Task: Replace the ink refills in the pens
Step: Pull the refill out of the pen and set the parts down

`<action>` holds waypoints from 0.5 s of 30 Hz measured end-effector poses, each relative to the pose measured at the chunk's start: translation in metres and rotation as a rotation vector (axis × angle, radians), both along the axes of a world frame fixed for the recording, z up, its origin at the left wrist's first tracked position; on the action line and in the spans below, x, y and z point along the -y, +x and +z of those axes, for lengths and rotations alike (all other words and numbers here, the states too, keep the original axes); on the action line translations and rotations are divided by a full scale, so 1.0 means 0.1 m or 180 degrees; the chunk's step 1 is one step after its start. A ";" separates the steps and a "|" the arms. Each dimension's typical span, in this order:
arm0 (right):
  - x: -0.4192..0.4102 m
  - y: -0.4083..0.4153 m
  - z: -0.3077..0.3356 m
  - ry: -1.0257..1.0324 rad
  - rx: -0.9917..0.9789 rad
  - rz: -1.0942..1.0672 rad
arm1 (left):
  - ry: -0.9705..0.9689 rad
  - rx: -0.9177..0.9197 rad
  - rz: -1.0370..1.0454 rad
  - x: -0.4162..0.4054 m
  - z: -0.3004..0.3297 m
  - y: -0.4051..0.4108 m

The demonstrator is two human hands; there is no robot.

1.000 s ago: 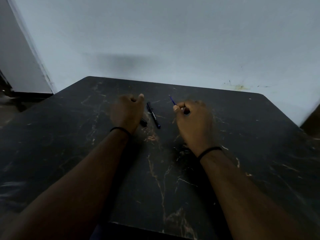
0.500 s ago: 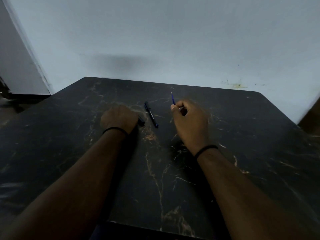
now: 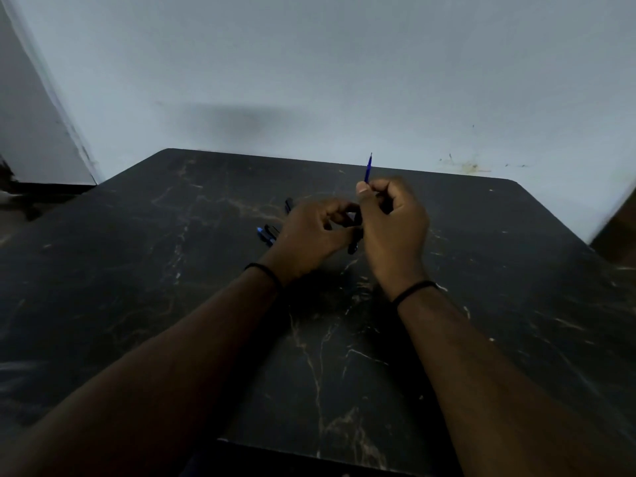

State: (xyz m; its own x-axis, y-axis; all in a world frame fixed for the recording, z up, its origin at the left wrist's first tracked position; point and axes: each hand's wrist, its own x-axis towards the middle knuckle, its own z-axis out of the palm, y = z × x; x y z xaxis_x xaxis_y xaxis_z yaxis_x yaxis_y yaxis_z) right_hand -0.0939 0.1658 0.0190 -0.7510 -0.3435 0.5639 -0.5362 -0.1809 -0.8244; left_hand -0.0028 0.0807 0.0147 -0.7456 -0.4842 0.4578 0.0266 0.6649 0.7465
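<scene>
Hands meet over the middle of the dark marbled table (image 3: 481, 304). The right hand (image 3: 392, 228) pinches a thin blue refill (image 3: 368, 168) between thumb and forefinger, its tip pointing up and away toward the far wall. The left hand (image 3: 309, 232) curls round a dark pen barrel (image 3: 354, 244), of which only a short end shows below the fingers. More pens (image 3: 266, 235) lie on the table just left of the left hand, one with a blue end; another dark piece peeks out beyond the knuckles.

The step in hand looks like bringing refill and barrel together. Doing it well means holding the barrel steady with its open end showing, lining the refill along its axis, and sliding gently without bending the thin tube. Whether the barrel's opening faces the refill cannot be told.
</scene>
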 end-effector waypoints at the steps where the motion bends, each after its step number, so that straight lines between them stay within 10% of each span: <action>1: 0.00 0.01 0.00 0.0013 0.0032 0.0074 | -0.0024 -0.0045 0.0055 0.00 -0.02 -0.01; 15: -0.10 0.05 0.23 -0.1464 0.0024 -0.0208 | 0.0022 -0.0174 0.0700 0.18 -0.10 -0.01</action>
